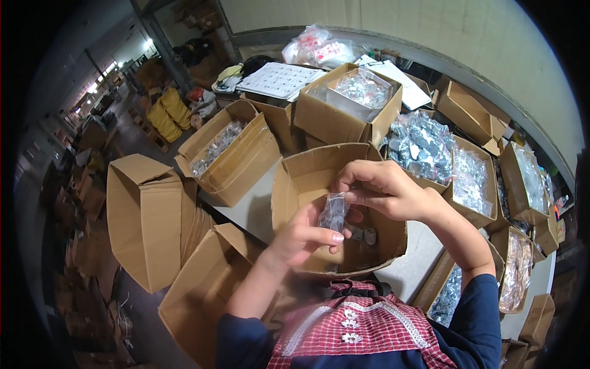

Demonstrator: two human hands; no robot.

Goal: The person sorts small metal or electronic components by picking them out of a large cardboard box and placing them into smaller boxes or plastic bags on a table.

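Observation:
A small clear zip bag (333, 213) with dark grey parts inside is held upright over an open cardboard box (291, 178). My left hand (302, 238) is closed around the bag's lower part, thumb across its front. With thumb and forefinger, my right hand (388, 189) pinches the bag's top edge. Beneath my hands, a few small grey cylindrical parts (369, 236) lie on the bottom of the box. My hands hide part of the box's inside.
Cardboard boxes of bagged parts stand around: one box (239, 163) at left, another (335, 114) behind, more at right beside a heap of bags (421, 144). Empty cartons (161, 227) stand at left. Printed sheets (281, 80) lie at the back.

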